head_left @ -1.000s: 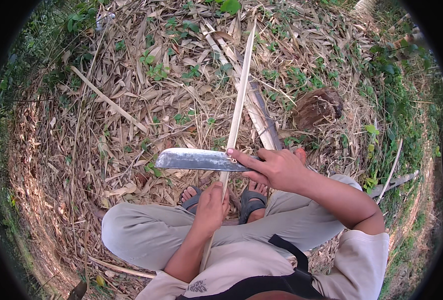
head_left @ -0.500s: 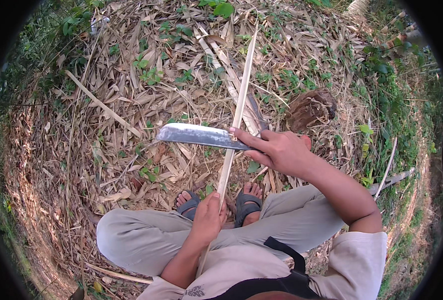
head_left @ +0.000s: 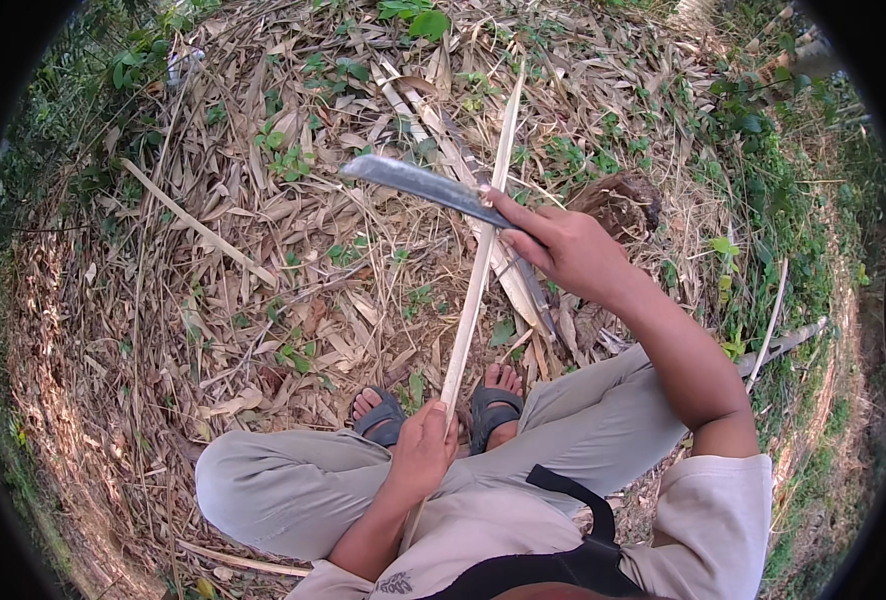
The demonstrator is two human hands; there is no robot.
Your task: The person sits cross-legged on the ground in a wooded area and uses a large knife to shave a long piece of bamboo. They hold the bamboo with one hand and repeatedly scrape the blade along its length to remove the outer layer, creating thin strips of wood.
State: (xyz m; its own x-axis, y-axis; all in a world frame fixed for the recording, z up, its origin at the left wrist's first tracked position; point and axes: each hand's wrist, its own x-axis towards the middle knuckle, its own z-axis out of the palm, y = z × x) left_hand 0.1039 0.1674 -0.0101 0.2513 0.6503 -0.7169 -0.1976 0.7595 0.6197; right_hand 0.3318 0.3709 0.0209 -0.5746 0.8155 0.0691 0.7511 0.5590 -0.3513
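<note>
A long pale bamboo strip runs from beside my body up and away over the ground, narrowing at its far end. My left hand is closed round its lower part, in front of my lap. My right hand grips a machete, whose handle is hidden in the fist. The dark broad blade points left and lies across the upper half of the strip, tilted up toward its tip. My index finger stretches along the blade's base, near the strip.
Split bamboo pieces lie beyond the strip. A brown stump stands to the right. Another thin strip rests on dry leaves at left. My sandalled feet are close below the strip, and green plants edge the right side.
The machete and my right hand have moved farther up the strip, and the blade's tip has tilted upward. The strip's far end has shifted slightly right. My left hand stays closed on it.
</note>
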